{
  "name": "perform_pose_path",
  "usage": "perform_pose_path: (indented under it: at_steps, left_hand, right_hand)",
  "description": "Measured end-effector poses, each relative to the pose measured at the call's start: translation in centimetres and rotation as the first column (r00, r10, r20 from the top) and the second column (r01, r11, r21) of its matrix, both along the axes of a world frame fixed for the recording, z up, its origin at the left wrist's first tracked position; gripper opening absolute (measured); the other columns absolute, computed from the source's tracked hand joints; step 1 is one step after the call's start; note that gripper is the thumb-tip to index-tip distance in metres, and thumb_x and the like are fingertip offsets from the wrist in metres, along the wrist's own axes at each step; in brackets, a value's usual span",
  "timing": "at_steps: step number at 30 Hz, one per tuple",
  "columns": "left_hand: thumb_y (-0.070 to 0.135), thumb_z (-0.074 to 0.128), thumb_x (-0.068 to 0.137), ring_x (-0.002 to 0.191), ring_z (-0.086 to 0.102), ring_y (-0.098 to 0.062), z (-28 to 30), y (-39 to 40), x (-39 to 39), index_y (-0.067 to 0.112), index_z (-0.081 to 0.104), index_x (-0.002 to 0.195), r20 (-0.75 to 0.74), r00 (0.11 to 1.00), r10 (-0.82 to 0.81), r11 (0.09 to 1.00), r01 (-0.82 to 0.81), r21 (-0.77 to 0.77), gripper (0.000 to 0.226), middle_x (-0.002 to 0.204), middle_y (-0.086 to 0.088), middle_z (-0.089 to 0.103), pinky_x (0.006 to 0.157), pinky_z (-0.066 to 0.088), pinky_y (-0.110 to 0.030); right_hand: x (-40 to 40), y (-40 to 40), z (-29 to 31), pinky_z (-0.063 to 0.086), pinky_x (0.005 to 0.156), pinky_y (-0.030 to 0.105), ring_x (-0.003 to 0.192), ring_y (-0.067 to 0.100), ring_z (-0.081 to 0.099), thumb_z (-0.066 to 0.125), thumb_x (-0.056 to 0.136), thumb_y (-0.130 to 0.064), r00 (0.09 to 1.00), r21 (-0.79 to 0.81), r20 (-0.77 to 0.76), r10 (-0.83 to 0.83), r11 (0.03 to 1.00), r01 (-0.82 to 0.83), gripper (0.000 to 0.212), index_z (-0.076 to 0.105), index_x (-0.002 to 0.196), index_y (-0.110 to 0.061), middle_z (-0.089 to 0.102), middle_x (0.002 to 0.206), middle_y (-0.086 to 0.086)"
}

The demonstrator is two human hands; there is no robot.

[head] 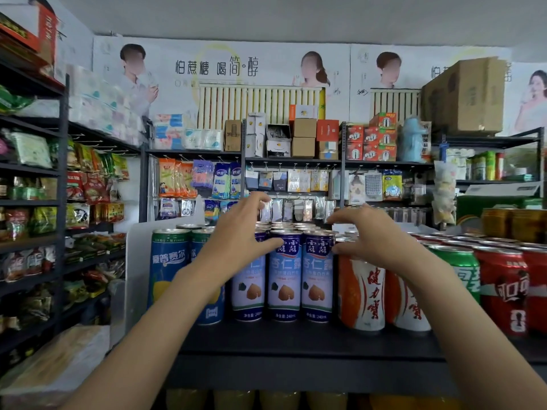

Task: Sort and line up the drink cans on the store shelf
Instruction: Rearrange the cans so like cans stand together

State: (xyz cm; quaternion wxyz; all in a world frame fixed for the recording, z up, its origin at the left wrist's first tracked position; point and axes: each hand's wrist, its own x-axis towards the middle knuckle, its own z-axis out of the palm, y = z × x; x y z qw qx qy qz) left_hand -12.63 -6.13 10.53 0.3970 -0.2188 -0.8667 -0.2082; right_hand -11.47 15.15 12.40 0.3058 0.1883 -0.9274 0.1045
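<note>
Your left hand (236, 232) and right hand (370, 235) hover over the front row of almond-drink cans (284, 276), fingers spread and loosely curved, each thumb touching or just beside a can's upper wall; neither hand appears to have closed round anything. The three lilac-and-blue cans stand upright, side by side, at the front edge of the dark shelf (296, 338), with more silver tops behind them. To their left stand taller blue lemon-drink cans (168, 270); to their right, orange-and-white cans (362, 294), then a green can (461, 270) and red cola cans (503, 288).

Judged from their form, these slim cans are rigid, smooth and probably full, hence moderately heavy and liable to topple if pushed near the rim. Take hold around the mid-wall, or press both palms against the row's outer sides.
</note>
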Motion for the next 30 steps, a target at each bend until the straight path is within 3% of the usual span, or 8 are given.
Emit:
perform_pose_path:
  at_steps: [5, 9, 12, 17, 21, 25, 30]
  left_hand:
    - [0.044, 0.072, 0.074, 0.121, 0.045, -0.016, -0.1, 0.0, 0.5, 0.020, 0.023, 0.139, 0.202, 0.977, 0.066, 0.992, -0.042, -0.118, 0.085, 0.134, 0.003, 0.048, 0.097, 0.039, -0.032]
    - [0.020, 0.069, 0.082, 0.114, 0.051, -0.015, -0.5, -0.2, 0.1, 0.022, 0.023, 0.140, 0.155, 0.986, 0.064, 0.990, -0.044, -0.134, 0.074, 0.131, 0.002, 0.051, 0.092, 0.040, -0.027]
    - [0.011, 0.066, 0.083, 0.108, 0.055, -0.014, -0.7, -0.5, 0.1, 0.025, 0.020, 0.142, 0.144, 0.989, 0.041, 0.994, -0.025, -0.108, 0.076, 0.130, 0.005, 0.051, 0.090, 0.041, -0.026]
    - [0.023, 0.068, 0.082, 0.124, 0.043, -0.015, 1.2, -2.0, 0.8, 0.023, 0.008, 0.146, 0.111, 0.994, 0.023, 0.997, -0.014, -0.082, 0.087, 0.140, 0.003, 0.043, 0.100, 0.032, -0.026]
    - [0.036, 0.070, 0.079, 0.139, 0.022, -0.019, 1.7, -2.7, 1.4, 0.024, -0.004, 0.148, 0.230, 0.966, 0.121, 0.978, -0.076, -0.194, 0.101, 0.147, 0.007, 0.035, 0.114, 0.002, -0.033]
    - [0.047, 0.068, 0.076, 0.140, 0.021, -0.018, 1.3, -3.0, 0.8, 0.023, -0.012, 0.147, 0.268, 0.944, 0.193, 0.950, -0.112, -0.291, 0.109, 0.146, 0.007, 0.036, 0.113, -0.009, -0.033]
    - [0.050, 0.068, 0.076, 0.143, 0.009, -0.023, 1.6, -3.3, -0.1, 0.024, -0.010, 0.147, 0.319, 0.922, 0.217, 0.931, -0.098, -0.351, 0.109, 0.146, 0.007, 0.038, 0.113, -0.009, -0.035]
  right_hand:
    - [0.0, -0.8, -0.8, 0.038, 0.104, 0.035, 0.122, 0.018, 0.044, 0.071, 0.078, -0.035, 1.000, -0.045, 0.021, 0.019, 0.999, -0.018, 0.046, 0.058, 0.119, -0.016, 0.060, 0.120, -0.001]
    - [-0.2, -1.3, -1.3, 0.010, 0.113, 0.030, 0.117, 0.021, 0.048, 0.067, 0.084, -0.028, 0.996, -0.033, -0.085, -0.012, 0.999, 0.010, 0.030, 0.059, 0.109, -0.013, 0.063, 0.111, 0.002]
    - [-0.4, -1.2, -1.1, 0.007, 0.114, 0.028, 0.103, 0.016, 0.056, 0.068, 0.083, -0.026, 0.993, -0.007, -0.116, -0.004, 1.000, 0.003, 0.027, 0.060, 0.105, -0.013, 0.064, 0.107, -0.001]
    - [-0.4, -1.3, -0.3, 0.027, 0.111, 0.035, 0.112, 0.012, 0.053, 0.066, 0.085, -0.029, 0.991, -0.058, -0.100, 0.092, 0.993, -0.098, 0.034, 0.060, 0.117, -0.018, 0.062, 0.118, -0.004]
    - [-0.9, -2.6, -0.2, 0.037, 0.105, 0.036, 0.126, 0.017, 0.041, 0.068, 0.081, -0.037, 0.984, -0.058, 0.019, 0.176, 0.983, -0.175, 0.053, 0.052, 0.129, -0.022, 0.056, 0.129, -0.002]
    - [-1.6, -4.1, -0.3, 0.030, 0.108, 0.038, 0.132, 0.021, 0.030, 0.067, 0.079, -0.046, 0.978, 0.023, 0.134, 0.157, 0.987, -0.162, 0.065, 0.043, 0.135, -0.024, 0.050, 0.135, -0.003]
    - [-2.2, -4.8, -0.1, 0.009, 0.116, 0.034, 0.109, 0.015, 0.048, 0.064, 0.082, -0.044, 0.987, 0.135, 0.105, 0.125, 0.981, -0.139, 0.048, 0.052, 0.119, -0.016, 0.059, 0.113, -0.003]
